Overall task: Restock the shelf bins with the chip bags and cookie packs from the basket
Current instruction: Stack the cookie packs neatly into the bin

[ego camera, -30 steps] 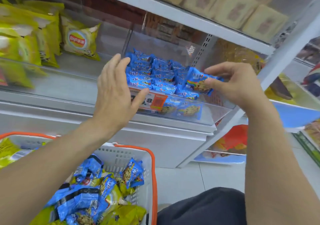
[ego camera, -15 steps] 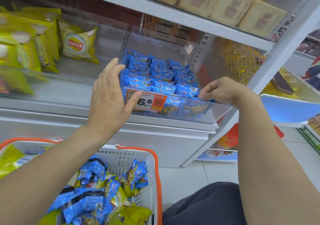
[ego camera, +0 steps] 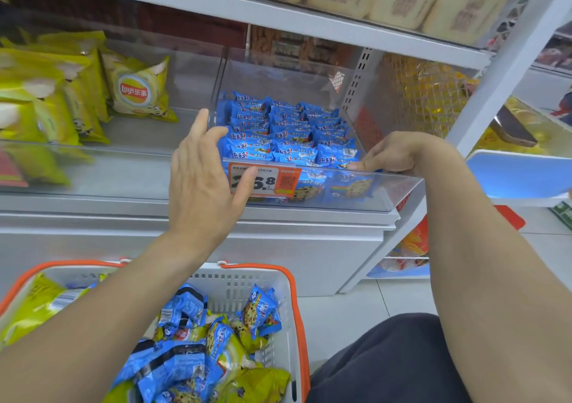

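Front cookie packs (ego camera: 328, 158) may slip over the clear bin (ego camera: 402, 186) front.
My left hand (ego camera: 201, 186) braces flat, fingers straight; my right hand (ego camera: 393, 155) presses packs, gripping nothing.

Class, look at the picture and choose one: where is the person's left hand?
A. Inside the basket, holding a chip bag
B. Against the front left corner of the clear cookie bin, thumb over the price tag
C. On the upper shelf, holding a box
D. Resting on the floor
B: the left hand lies open against the clear cookie bin, its thumb across the price tag, well above the basket.
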